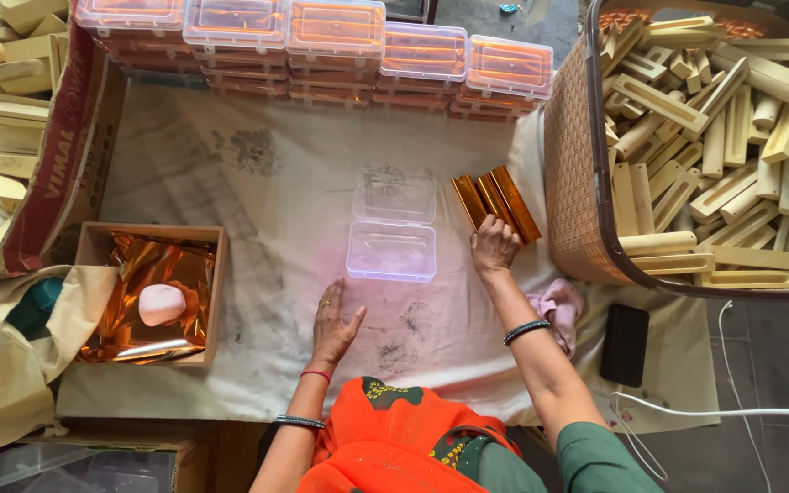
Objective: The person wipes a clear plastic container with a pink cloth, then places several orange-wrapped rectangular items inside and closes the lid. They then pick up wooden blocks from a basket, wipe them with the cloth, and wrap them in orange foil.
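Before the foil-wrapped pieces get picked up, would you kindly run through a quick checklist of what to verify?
1. Clear plastic box open, lid back: ok.
2. Box empty inside: ok, nothing seen in it.
3. Right hand on the wrapped pieces: ok, fingers touch their near ends.
4. Left hand free: ok, flat on the cloth.
5. Firm grip on the pieces: cannot tell.

I saw three foil-wrapped copper-orange bars (497,204) lying side by side, touching, fanned at a slant just right of the open clear plastic box (393,249). The box lay flat, its hinged lid (398,198) folded back beyond it, nothing inside.
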